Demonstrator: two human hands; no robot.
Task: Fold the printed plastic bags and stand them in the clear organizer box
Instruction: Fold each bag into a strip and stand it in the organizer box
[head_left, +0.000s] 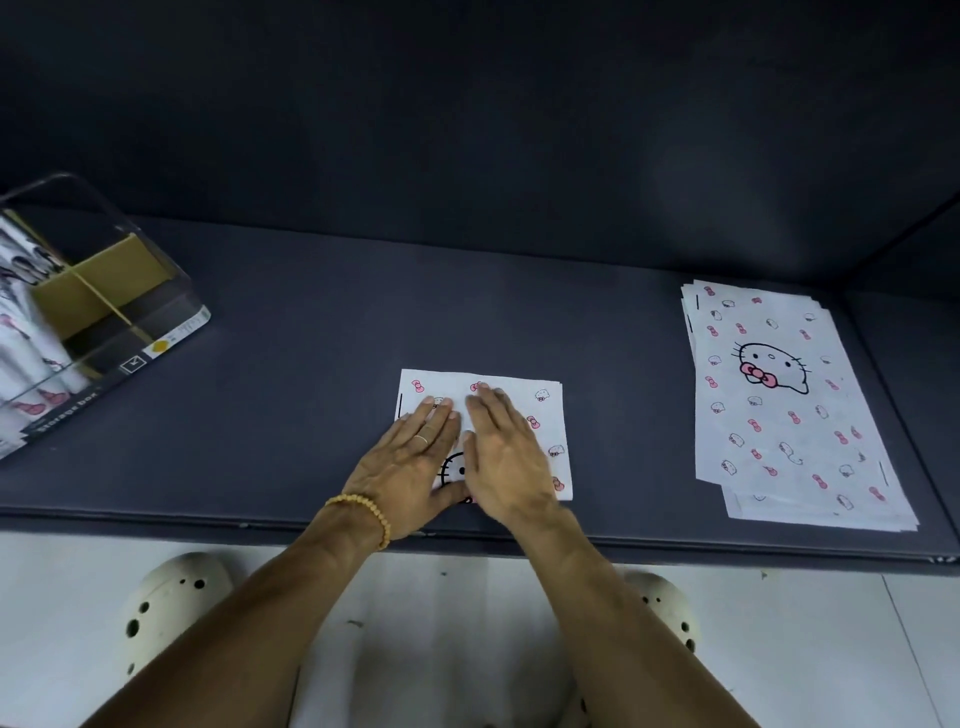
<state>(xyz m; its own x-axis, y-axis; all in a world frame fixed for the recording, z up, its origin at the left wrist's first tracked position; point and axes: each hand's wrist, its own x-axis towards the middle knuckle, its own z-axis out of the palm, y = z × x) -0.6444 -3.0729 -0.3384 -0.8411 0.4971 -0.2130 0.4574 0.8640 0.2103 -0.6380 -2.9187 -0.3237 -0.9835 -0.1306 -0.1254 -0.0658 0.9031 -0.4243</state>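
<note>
A plain packing station, likely in a small shop or stockroom: a dark grey worktop (322, 322) boxed in by matching dark walls (467, 119), over a pale floor (457, 613). Right of centre lies a stack of printed bags (789, 415); far left stands a clear box (104, 291) labelled "Storage Box".

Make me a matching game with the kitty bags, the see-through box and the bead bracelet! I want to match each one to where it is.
Things:
1. folded bag
2. stack of flat bags
3. clear organizer box
4. bead bracelet

Places:
A. on the left wrist
B. at the far left of the dark shelf
C. under both flat hands, in the middle
D. at the right end of the shelf, untouched

Pairs: 1-C, 2-D, 3-B, 4-A

The left hand and right hand press the folded bag flat.
</note>
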